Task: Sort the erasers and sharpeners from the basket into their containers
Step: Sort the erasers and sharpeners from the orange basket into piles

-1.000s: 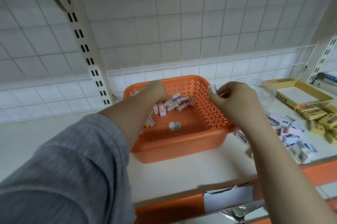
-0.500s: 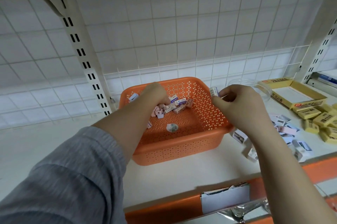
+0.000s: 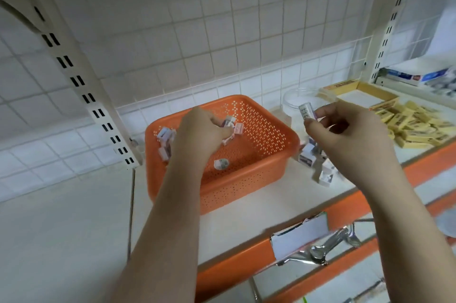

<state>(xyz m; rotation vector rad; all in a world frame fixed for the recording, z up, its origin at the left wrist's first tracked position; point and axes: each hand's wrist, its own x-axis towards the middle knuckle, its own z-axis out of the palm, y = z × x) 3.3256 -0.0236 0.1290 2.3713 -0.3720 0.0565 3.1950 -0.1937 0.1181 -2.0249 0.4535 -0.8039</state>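
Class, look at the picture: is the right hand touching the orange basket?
Apart. The head view shows the right hand raised to the right of the basket, pinching a small item, with white shelf visible between them.

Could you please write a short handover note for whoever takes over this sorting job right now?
Left hand: inside the orange perforated plastic basket, fingers curled on small wrapped pieces.
Right hand: beside the basket, pinching one small wrapped piece.
Done: a heap of small white-wrapped pieces and a pile of yellow rectangular blocks lie on the shelf.
Left: several pieces remain in the basket; the clear round container and yellow cardboard tray look unfilled.
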